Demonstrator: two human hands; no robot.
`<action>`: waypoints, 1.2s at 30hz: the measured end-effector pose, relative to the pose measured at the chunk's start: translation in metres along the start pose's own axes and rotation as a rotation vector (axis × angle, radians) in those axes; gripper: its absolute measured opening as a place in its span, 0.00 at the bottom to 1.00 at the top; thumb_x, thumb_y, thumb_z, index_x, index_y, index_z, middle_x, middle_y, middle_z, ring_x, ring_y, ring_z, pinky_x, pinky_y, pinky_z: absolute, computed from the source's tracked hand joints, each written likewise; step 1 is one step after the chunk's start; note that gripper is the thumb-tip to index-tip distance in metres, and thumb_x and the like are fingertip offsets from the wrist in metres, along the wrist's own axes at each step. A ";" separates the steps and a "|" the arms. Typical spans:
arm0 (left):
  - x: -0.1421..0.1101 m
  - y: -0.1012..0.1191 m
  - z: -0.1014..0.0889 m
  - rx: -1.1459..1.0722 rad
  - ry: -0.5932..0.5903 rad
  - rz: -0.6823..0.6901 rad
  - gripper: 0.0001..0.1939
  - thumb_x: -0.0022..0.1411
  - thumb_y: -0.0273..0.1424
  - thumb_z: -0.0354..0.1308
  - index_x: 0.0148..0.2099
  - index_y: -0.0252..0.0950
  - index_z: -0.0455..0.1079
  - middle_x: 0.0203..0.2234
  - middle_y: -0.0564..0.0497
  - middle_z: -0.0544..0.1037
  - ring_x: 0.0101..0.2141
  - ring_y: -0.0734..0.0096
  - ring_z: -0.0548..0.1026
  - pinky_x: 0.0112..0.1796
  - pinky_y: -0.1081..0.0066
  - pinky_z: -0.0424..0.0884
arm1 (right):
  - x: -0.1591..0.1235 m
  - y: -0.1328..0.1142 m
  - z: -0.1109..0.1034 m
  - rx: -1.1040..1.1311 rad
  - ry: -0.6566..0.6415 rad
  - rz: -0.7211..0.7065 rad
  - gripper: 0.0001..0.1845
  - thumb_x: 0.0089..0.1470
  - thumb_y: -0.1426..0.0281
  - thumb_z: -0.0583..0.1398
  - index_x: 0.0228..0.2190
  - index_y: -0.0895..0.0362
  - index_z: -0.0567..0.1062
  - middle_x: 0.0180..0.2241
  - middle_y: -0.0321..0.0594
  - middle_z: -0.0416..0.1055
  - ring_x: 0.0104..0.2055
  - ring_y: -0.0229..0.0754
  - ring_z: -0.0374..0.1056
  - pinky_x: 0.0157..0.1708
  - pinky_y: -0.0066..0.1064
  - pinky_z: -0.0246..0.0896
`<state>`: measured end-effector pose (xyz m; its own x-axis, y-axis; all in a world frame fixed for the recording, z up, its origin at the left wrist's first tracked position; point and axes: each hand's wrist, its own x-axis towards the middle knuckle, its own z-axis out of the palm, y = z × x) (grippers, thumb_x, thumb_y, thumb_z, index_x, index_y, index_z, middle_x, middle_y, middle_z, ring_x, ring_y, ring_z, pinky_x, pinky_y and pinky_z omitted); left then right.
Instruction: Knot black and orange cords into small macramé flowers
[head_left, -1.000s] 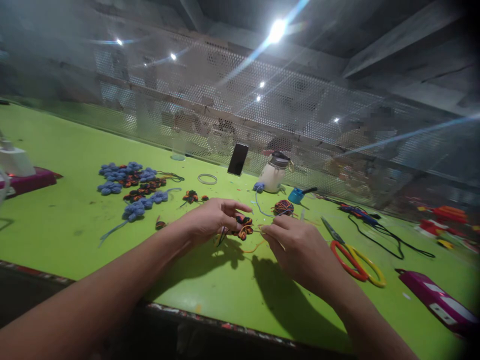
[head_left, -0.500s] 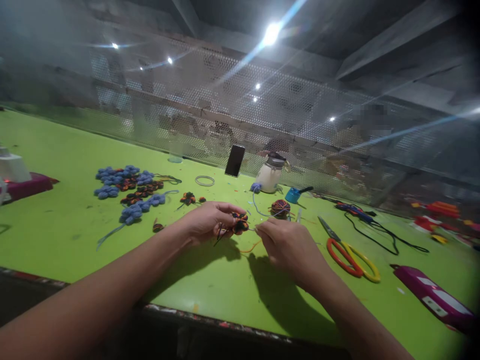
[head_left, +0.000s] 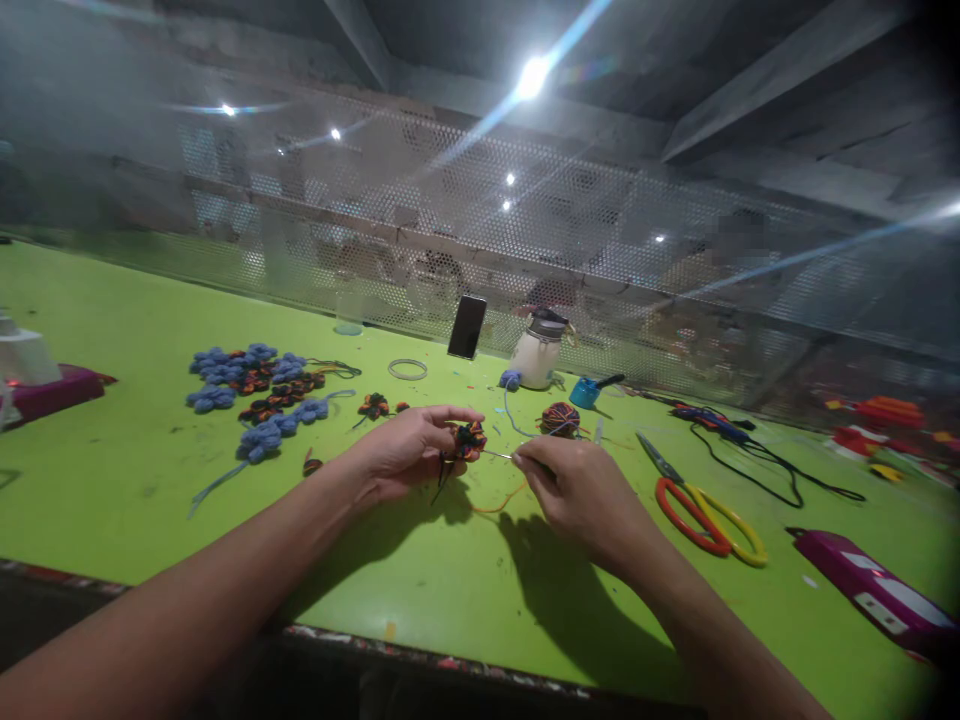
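My left hand (head_left: 409, 447) pinches a small multicoloured yarn flower (head_left: 470, 440) in black, red and orange between thumb and fingers. Dark yarn ends hang below it. Closed around a thin silver needle-like tool (head_left: 499, 455), my right hand (head_left: 574, 485) keeps its tip pointed at the flower's right edge; whether the end is hooked is too small to tell. A strand of orange yarn (head_left: 491, 509) loops down between the two hands. Behind them lies a ball of multicoloured yarn (head_left: 560, 420). A matching yarn flower (head_left: 373, 405) rests beyond my left hand.
Blue and multicoloured yarn flowers (head_left: 259, 438) lie at left on the green table (head_left: 420, 590). Scissors (head_left: 705, 520) and a purple power strip (head_left: 862, 580) are at right. At the back stand a phone (head_left: 467, 327), a pale jar (head_left: 536, 355) and a blue pot (head_left: 585, 391).
The flower in my left hand has tilted and shifted slightly left. More of the silver tool shows between the hands. The view has tipped slightly.
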<state>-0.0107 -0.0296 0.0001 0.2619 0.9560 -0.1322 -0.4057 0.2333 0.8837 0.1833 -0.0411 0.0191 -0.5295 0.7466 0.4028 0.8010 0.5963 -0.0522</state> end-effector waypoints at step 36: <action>-0.006 -0.004 0.009 0.033 -0.123 0.149 0.40 0.43 0.11 0.51 0.59 0.39 0.51 0.28 0.50 0.71 0.23 0.75 0.71 0.17 0.80 0.57 | 0.012 -0.018 0.035 0.880 0.232 0.240 0.08 0.46 0.72 0.58 0.24 0.61 0.77 0.23 0.39 0.73 0.25 0.37 0.63 0.27 0.28 0.56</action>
<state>-0.0023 -0.0383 0.0014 0.3072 0.9500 0.0557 -0.4195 0.0826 0.9040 0.1531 -0.0327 -0.0073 -0.2329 0.8572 0.4593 0.3324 0.5140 -0.7908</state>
